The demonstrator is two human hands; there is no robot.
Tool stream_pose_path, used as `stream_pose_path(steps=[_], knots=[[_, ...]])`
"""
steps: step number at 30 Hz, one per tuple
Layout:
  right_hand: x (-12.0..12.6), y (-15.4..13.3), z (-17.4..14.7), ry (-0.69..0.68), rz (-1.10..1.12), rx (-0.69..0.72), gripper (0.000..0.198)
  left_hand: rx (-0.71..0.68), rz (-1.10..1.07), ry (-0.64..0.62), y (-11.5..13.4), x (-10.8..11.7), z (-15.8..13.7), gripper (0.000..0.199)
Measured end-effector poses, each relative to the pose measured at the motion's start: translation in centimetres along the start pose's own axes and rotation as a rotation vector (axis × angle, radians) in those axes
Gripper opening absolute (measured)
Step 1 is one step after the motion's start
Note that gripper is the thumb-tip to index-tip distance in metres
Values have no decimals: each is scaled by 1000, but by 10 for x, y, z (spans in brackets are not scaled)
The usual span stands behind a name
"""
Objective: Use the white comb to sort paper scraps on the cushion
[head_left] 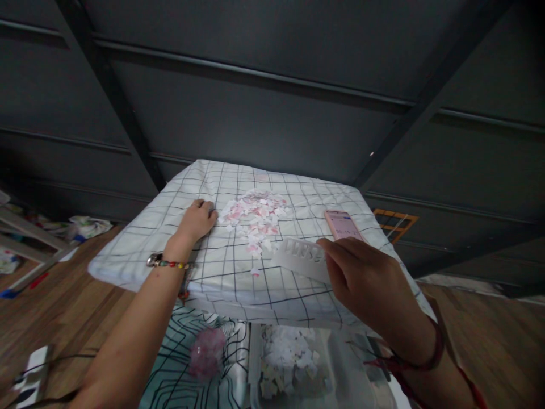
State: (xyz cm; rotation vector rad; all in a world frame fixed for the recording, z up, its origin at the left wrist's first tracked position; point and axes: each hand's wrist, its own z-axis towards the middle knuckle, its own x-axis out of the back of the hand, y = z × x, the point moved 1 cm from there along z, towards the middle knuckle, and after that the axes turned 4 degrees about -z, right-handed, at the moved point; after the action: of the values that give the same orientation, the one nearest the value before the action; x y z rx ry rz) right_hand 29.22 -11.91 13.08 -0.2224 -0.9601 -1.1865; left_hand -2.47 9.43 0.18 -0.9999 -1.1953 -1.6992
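My left hand (198,220) rests on the checked cloth with its fingers a little apart and nothing in them. Just to its right is a loose heap of small white and pink paper scraps (258,213), trailing toward the near edge. In my right hand (361,270) is a white plastic piece with a row of slots (302,258). It is held low over the cloth, its far end beside the nearest scraps. My fingers hide its right end, so its full shape cannot be made out.
A pink phone (342,224) lies beyond my right hand on the cloth-covered table (149,244). Below the near edge stand a clear plastic bin (340,363) with paper scraps and a pink bundle (207,353) on patterned fabric. A dark panelled wall (255,119) rises behind.
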Motion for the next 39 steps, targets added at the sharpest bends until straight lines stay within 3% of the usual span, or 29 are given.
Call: stream_pose_path(steps=[7,23,39], knots=[[2,0,0,50,-111,-12,34,11,36,-36,2,2,0,49],[24,-10,-5,27,24,6,37,-4,21,2,-6,-4,6,46],[11,2,8,1,-1,60,33,-43,-28,28,-6,-5,3,41]])
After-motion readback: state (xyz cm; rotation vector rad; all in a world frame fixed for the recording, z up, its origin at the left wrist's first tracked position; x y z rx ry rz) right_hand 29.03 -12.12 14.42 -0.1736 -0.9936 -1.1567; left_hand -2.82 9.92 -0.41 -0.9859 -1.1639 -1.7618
